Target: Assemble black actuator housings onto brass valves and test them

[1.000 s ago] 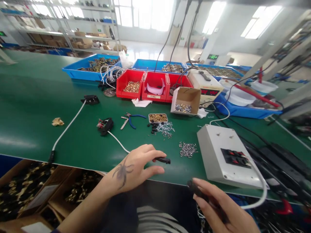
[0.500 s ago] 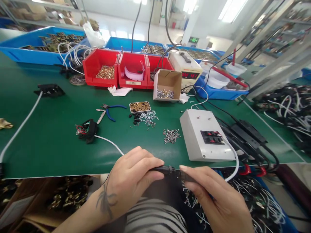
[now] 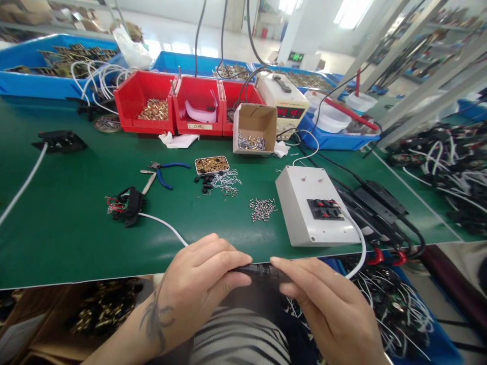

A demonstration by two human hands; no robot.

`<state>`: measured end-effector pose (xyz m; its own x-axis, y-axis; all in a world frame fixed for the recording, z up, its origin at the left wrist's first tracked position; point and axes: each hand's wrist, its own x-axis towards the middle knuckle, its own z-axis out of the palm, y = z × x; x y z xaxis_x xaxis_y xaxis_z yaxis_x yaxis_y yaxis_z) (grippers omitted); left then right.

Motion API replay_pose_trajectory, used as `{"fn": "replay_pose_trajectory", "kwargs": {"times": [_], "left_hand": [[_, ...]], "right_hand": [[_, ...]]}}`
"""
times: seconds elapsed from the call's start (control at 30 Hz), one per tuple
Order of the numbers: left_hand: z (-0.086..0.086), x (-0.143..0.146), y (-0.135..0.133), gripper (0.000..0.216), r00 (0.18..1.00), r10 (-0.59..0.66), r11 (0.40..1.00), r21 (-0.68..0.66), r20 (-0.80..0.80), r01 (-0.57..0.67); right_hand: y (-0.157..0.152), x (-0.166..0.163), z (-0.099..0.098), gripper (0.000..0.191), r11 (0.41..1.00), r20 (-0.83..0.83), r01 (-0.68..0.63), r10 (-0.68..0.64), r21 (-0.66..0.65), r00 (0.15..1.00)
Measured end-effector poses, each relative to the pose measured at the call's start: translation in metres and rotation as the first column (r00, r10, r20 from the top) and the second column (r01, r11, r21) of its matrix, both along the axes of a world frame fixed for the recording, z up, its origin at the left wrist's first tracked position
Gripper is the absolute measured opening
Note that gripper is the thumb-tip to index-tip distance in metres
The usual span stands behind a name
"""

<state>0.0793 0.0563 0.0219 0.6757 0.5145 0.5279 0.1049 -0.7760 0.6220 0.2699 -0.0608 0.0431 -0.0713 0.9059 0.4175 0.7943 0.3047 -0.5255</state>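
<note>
My left hand [image 3: 205, 286] pinches a black cable connector [image 3: 247, 269] between thumb and fingers, over the bench's front edge. A second black connector [image 3: 277, 274] sits in my right hand [image 3: 329, 296], largely covered by the fingers. The two connectors meet end to end between my hands; whether they are fully seated I cannot tell. A white cable [image 3: 163, 223] leads from an open black housing [image 3: 131, 207] with red wires toward my left hand. Near my right hand, another white cable [image 3: 361, 248] curves down from the grey-white box [image 3: 304, 213].
Small screws [image 3: 262, 209], metal clips [image 3: 227, 180], a tin of brass parts [image 3: 212, 165] and blue-handled cutters [image 3: 163, 175] lie on the green bench. Behind stand red bins [image 3: 144, 125], a cardboard box [image 3: 254, 147] and a power supply [image 3: 285, 99]. A blue crate [image 3: 437, 344] of wired parts is below right.
The right-hand connector has come up against the left-hand one, closing the gap between them. My hands are nearer each other. The whole view has shifted slightly.
</note>
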Motion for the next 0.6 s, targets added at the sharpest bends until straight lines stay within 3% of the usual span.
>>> {"fn": "replay_pose_trajectory", "kwargs": {"times": [0.23, 0.37, 0.47, 0.53, 0.57, 0.6], "left_hand": [[-0.011, 0.003, -0.003, 0.02, 0.999, 0.036, 0.999, 0.019, 0.003, -0.036], [-0.028, 0.003, -0.009, 0.02, 0.972, -0.11, 0.987, -0.139, -0.207, 0.082], [-0.038, -0.002, -0.009, 0.018, 0.944, -0.171, 0.972, -0.205, -0.282, 0.114], [-0.039, -0.014, 0.0, 0.027, 0.965, 0.007, 0.988, -0.148, -0.261, -0.047], [-0.039, -0.023, 0.009, 0.032, 0.954, 0.177, 0.974, -0.097, -0.243, -0.206], [-0.038, -0.033, 0.019, 0.038, 0.894, 0.394, 0.912, -0.031, -0.213, -0.409]], "right_hand": [[0.0, -0.002, -0.009, 0.024, 1.0, 0.036, 0.01, -0.01, 0.008, 0.999], [0.001, 0.002, -0.018, 0.035, 0.983, 0.163, -0.036, 0.066, -0.18, 0.984], [0.01, 0.019, -0.011, 0.039, 0.939, 0.205, -0.109, 0.182, -0.325, 0.962], [0.024, 0.043, 0.001, 0.031, 0.939, 0.169, -0.076, 0.139, -0.335, 0.976], [0.035, 0.059, 0.008, 0.028, 0.958, 0.144, -0.024, 0.067, -0.286, 0.987], [0.047, 0.077, 0.013, 0.026, 0.978, 0.134, 0.061, -0.034, -0.198, 0.99]]}}
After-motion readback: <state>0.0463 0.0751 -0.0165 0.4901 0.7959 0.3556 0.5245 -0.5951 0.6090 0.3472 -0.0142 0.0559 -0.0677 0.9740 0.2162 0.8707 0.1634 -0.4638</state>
